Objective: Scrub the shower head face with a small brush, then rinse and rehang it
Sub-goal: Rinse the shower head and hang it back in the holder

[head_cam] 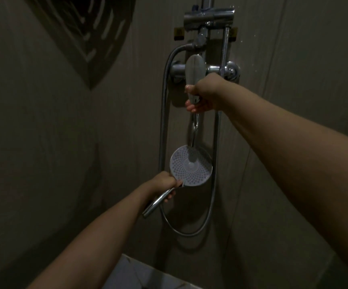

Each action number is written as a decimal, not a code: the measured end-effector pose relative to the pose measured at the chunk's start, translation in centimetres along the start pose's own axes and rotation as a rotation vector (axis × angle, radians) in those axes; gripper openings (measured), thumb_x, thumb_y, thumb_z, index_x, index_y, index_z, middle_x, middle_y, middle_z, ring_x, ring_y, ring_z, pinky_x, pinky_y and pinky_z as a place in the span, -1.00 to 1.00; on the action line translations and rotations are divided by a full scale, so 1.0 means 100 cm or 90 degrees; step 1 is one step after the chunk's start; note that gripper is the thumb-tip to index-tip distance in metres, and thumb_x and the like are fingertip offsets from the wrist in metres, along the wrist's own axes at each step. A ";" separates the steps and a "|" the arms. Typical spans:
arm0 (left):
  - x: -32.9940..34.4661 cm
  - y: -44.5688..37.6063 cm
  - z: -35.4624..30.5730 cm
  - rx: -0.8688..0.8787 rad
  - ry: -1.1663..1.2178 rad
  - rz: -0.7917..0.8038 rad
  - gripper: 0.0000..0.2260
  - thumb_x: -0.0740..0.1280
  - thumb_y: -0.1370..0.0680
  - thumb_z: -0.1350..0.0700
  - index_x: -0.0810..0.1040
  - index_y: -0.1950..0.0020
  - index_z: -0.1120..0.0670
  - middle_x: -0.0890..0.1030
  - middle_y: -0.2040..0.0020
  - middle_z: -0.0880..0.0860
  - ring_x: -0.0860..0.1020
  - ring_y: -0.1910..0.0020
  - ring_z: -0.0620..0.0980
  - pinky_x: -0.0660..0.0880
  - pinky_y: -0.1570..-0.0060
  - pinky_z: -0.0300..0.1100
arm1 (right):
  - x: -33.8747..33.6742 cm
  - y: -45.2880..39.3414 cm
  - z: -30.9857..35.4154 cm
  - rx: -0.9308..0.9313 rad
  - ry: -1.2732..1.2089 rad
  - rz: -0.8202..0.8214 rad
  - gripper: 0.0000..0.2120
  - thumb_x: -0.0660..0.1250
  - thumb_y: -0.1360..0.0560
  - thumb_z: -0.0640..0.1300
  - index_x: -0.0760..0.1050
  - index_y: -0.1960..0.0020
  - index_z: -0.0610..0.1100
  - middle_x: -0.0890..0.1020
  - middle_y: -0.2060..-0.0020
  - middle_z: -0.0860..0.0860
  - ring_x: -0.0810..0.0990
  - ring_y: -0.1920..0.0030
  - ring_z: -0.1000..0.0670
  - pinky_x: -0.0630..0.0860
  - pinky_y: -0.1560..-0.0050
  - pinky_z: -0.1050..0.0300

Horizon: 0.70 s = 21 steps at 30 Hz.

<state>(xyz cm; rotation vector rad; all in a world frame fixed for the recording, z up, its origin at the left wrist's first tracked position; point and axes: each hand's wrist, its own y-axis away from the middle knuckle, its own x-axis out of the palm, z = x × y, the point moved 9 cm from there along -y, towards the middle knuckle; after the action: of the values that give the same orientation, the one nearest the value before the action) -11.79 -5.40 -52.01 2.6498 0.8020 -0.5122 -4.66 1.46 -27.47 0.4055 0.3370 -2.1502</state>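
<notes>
My left hand [164,184] grips the chrome handle of the shower head [190,166], just below its round white face, which is turned up towards me. A stream of water [194,130] falls from the tap onto that face. My right hand [203,97] grips the lower end of the chrome mixer lever [193,78] on the wall. No brush is in view.
The metal hose [189,231] loops down below the shower head and runs up both sides of the mixer. A chrome holder bracket [208,16] sits at the top of the wall. A wire corner shelf [89,34] hangs at the upper left. The room is dim.
</notes>
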 end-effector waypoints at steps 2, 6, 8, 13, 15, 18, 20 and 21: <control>0.000 0.001 0.001 0.000 0.000 0.000 -0.85 0.25 -0.56 0.12 0.47 0.17 0.14 0.45 0.38 0.09 0.41 0.48 -0.04 0.39 0.51 -0.25 | 0.000 0.000 -0.001 0.008 0.001 0.002 -0.80 0.16 -0.60 -0.06 0.40 -0.11 -0.17 0.55 0.22 -0.09 0.58 0.26 0.00 0.55 0.27 0.20; 0.003 0.004 0.002 -0.002 0.009 0.002 -0.84 0.23 -0.57 0.14 0.46 0.19 0.14 0.43 0.39 0.10 0.39 0.50 -0.04 0.37 0.52 -0.26 | -0.001 -0.001 0.000 0.008 0.003 -0.006 -0.71 0.15 -0.60 -0.05 0.38 -0.23 -0.20 0.56 0.21 -0.09 0.59 0.24 0.00 0.56 0.21 0.19; 0.003 0.007 0.002 -0.002 0.010 0.001 -0.83 0.23 -0.58 0.14 0.46 0.21 0.14 0.42 0.40 0.10 0.39 0.50 -0.04 0.36 0.55 -0.28 | -0.002 0.000 0.000 0.007 -0.002 -0.011 -0.71 0.15 -0.60 -0.05 0.38 -0.23 -0.21 0.55 0.21 -0.09 0.59 0.24 0.01 0.55 0.20 0.19; 0.005 0.011 0.004 -0.010 -0.001 0.005 -0.81 0.22 -0.58 0.14 0.45 0.22 0.14 0.42 0.39 0.08 0.38 0.50 -0.06 0.35 0.56 -0.31 | -0.002 -0.003 -0.003 -0.011 -0.021 -0.016 -0.68 0.17 -0.59 -0.06 0.36 -0.26 -0.23 0.56 0.22 -0.09 0.59 0.26 0.01 0.56 0.25 0.20; 0.006 0.012 0.006 -0.012 -0.009 0.007 -0.84 0.22 -0.58 0.13 0.46 0.18 0.15 0.42 0.39 0.08 0.39 0.49 -0.05 0.36 0.54 -0.31 | -0.002 -0.006 -0.004 -0.016 -0.020 -0.021 -0.68 0.18 -0.59 -0.05 0.37 -0.24 -0.24 0.56 0.23 -0.08 0.59 0.27 0.02 0.56 0.28 0.21; 0.005 0.012 0.008 -0.015 -0.011 -0.004 -0.81 0.23 -0.57 0.12 0.46 0.22 0.15 0.42 0.41 0.08 0.39 0.50 -0.05 0.36 0.56 -0.31 | -0.002 -0.010 -0.005 -0.003 -0.008 -0.026 -0.65 0.18 -0.58 -0.03 0.37 -0.27 -0.22 0.57 0.22 -0.09 0.60 0.27 0.02 0.55 0.29 0.19; 0.006 0.012 0.008 -0.012 -0.008 0.000 -0.81 0.23 -0.57 0.13 0.46 0.21 0.15 0.43 0.40 0.08 0.39 0.50 -0.05 0.36 0.55 -0.30 | -0.003 -0.010 -0.004 0.004 -0.013 -0.024 -0.65 0.19 -0.58 -0.03 0.37 -0.28 -0.22 0.57 0.23 -0.09 0.60 0.27 0.02 0.54 0.29 0.19; 0.007 0.012 0.008 -0.009 -0.008 0.004 -0.82 0.23 -0.57 0.13 0.47 0.20 0.15 0.43 0.40 0.09 0.40 0.49 -0.05 0.37 0.55 -0.30 | -0.003 -0.010 -0.004 0.004 -0.015 -0.024 -0.64 0.19 -0.58 -0.03 0.37 -0.28 -0.22 0.57 0.23 -0.09 0.60 0.27 0.02 0.54 0.29 0.19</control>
<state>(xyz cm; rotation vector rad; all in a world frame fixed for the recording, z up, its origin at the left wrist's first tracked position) -10.72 -6.35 -52.73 2.6330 0.7900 -0.5179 -5.23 2.43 -27.65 0.3791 0.3271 -2.1922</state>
